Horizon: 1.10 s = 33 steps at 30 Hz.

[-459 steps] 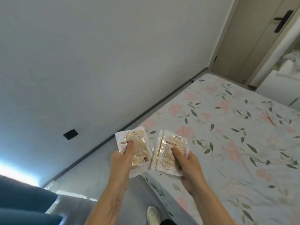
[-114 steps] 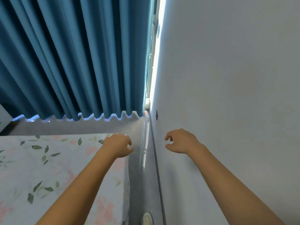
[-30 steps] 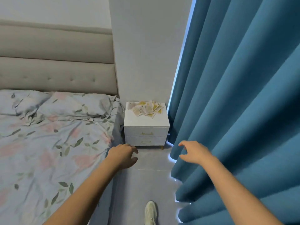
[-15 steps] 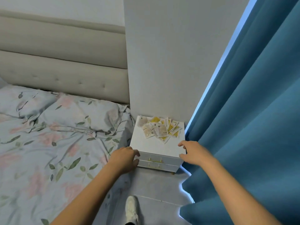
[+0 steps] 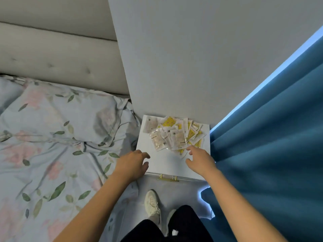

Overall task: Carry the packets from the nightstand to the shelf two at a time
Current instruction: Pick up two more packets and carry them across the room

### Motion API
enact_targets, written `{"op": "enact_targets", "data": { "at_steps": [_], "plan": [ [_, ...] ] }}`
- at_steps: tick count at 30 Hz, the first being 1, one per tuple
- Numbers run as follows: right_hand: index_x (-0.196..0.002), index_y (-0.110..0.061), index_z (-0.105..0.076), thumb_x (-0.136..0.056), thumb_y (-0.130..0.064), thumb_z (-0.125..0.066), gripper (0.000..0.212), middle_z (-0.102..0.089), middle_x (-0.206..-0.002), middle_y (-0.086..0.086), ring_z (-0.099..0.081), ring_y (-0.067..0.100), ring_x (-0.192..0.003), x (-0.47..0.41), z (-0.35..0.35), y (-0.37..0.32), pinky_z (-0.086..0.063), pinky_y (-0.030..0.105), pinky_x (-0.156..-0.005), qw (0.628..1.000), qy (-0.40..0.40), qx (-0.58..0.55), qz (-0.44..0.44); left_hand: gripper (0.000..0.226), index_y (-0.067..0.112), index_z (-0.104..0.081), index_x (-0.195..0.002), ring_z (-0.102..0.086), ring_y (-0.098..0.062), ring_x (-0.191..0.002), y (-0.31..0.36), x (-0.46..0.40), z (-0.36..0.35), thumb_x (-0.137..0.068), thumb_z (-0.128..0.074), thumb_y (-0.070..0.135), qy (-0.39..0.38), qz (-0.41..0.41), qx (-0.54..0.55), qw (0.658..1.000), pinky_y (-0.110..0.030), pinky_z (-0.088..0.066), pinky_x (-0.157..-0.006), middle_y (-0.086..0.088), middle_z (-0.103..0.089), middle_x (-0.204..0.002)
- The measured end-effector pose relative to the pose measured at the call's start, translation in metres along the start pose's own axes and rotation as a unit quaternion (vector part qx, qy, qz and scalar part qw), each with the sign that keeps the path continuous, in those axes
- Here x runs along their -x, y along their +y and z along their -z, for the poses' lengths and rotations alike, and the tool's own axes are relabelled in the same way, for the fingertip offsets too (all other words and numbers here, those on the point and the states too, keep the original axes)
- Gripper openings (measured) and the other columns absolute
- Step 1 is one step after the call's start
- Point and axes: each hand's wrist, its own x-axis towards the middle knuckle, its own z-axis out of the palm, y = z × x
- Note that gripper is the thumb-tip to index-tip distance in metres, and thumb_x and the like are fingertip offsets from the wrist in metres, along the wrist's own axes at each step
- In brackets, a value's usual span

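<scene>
White nightstand [image 5: 166, 162] set between floral bedding [image 5: 57, 137] on the left side and teal curtain [image 5: 272, 154] on the right, back edge against grey wall [image 5: 192, 58]. Gold drawer handle [image 5: 168, 178] visible on front face. Padded beige headboard [image 5: 57, 55] behind pillow [image 5: 68, 117].

Packets [image 5: 173, 135] heaped in loose overlapping pile on rear half of nightstand top — clear ones with pale contents toward front and left, yellow ones toward back and right. Front half of top bare.

Left hand [image 5: 132, 164] positioned over front-left corner of nightstand, palm down, fingers spread and slightly curled, holding nothing; apart from pile. Contact with top surface not determinable.

Right hand [image 5: 200, 160] positioned over front-right area of top, fingers apart, empty. Index fingertip [image 5: 188, 148] at near edge of pile, just beside frontmost packets — touching or not, not determinable. Thumb held separate below.

Both forearms bare, extended forward from lower frame. White shoe [image 5: 152, 203] planted on grey floor [image 5: 181, 193] directly before nightstand, dark trouser legs [image 5: 174, 227] at bottom edge. Bright strip of light along curtain edge at wall.
</scene>
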Motion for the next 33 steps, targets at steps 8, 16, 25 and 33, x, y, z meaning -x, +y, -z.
{"op": "enact_targets", "data": {
  "at_steps": [8, 16, 25, 33],
  "plan": [
    [-0.136, -0.017, -0.045, -0.093, -0.028, -0.057, 0.046, -0.063, -0.125, 0.007, -0.057, 0.03, -0.114, -0.128, -0.084, 0.029, -0.052, 0.041, -0.087, 0.998, -0.026, -0.053, -0.036, 0.04, 0.026, -0.048, -0.135, -0.057, -0.017, -0.116, -0.017, -0.085, -0.085, -0.096, -0.047, 0.031, -0.059, 0.068, 0.13, 0.987, -0.033, -0.048, -0.092, 0.006, -0.058, -0.13],
    [-0.135, -0.015, -0.044, -0.089, -0.031, -0.063, 0.052, -0.055, -0.129, 0.013, -0.044, 0.037, -0.125, -0.235, -0.13, 0.061, -0.043, 0.049, -0.094, 0.991, 0.033, -0.047, -0.123, 0.041, 0.018, -0.048, -0.135, -0.061, -0.012, -0.101, -0.027, -0.129, -0.14, -0.094, -0.053, 0.021, -0.038, 0.128, 0.277, 0.952, -0.027, -0.048, -0.087, 0.002, -0.058, -0.125],
    [-0.115, -0.007, -0.055, -0.065, -0.037, -0.085, 0.066, -0.059, -0.116, 0.014, -0.056, 0.032, -0.111, -0.278, -0.176, 0.088, -0.055, 0.042, -0.083, 0.963, 0.094, -0.179, -0.18, 0.037, 0.024, -0.049, -0.133, -0.055, 0.0, -0.093, 0.009, -0.162, -0.172, -0.096, -0.049, 0.019, -0.039, 0.131, 0.367, 0.92, -0.015, -0.043, -0.084, 0.009, -0.056, -0.124],
    [-0.114, -0.006, -0.068, -0.09, -0.018, -0.066, 0.027, -0.069, -0.112, 0.01, -0.063, 0.022, -0.104, -0.245, -0.156, 0.09, -0.054, 0.032, -0.083, 0.919, 0.195, -0.303, -0.157, 0.028, 0.022, -0.055, -0.122, -0.056, 0.006, -0.084, 0.019, -0.197, -0.168, -0.095, -0.056, 0.018, -0.002, 0.204, 0.488, 0.849, 0.002, -0.041, -0.066, 0.009, -0.061, -0.113]
  ]
}}
